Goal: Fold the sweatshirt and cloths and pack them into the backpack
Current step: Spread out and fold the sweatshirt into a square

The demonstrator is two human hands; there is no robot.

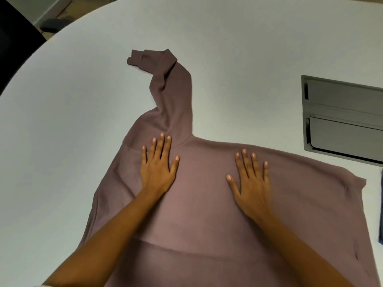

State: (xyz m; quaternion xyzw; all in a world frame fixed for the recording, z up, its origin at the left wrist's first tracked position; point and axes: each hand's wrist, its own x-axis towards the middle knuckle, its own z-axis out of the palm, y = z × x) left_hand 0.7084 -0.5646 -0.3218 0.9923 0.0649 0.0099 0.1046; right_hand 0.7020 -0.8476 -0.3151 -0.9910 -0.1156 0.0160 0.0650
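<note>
Mauve sweatshirt (203, 204) lies flat on the white table (62, 141) under your left hand (158, 168) and right hand (251, 181), both spread and pressing its body; its outstretched sleeve (172, 96) runs away from you, starting just beyond your left fingertips, so that hand is likely the nearer one for folding it in

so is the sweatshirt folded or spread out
Mostly spread out: the sweatshirt lies flat on the table, one sleeve stretched away, left hand and right hand flat on it.
</note>
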